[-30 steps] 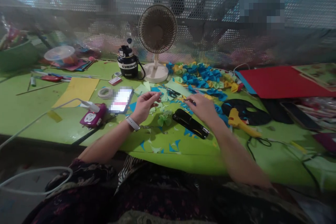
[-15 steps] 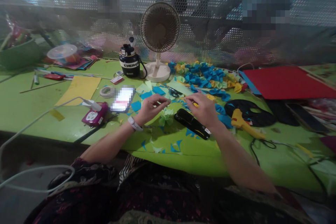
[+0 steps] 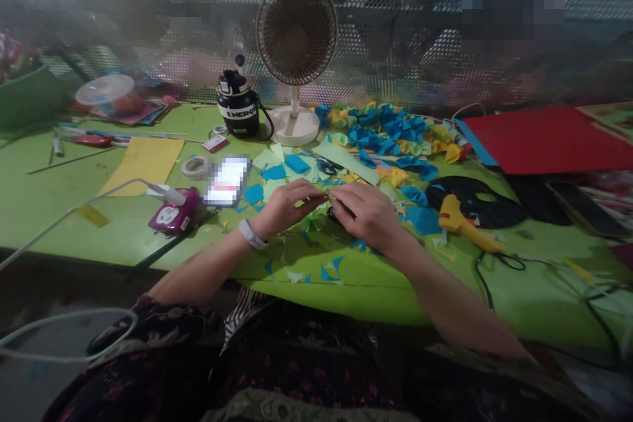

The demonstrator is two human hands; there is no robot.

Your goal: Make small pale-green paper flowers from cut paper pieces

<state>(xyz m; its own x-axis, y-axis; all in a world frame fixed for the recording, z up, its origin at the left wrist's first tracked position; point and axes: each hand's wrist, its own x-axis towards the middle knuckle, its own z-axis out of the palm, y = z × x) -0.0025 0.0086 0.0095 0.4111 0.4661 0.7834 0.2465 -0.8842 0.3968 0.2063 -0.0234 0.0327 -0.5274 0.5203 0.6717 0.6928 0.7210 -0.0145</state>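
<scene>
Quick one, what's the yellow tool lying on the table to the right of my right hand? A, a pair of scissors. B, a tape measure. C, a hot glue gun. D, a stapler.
C. The yellow hot glue gun lies on the green table beyond your right hand, and its pistol grip and long nozzle show what it is.

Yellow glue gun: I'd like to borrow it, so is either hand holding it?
No, the yellow hot glue gun lies on the green table, apart from the right hand, the hand nearest it.
</scene>
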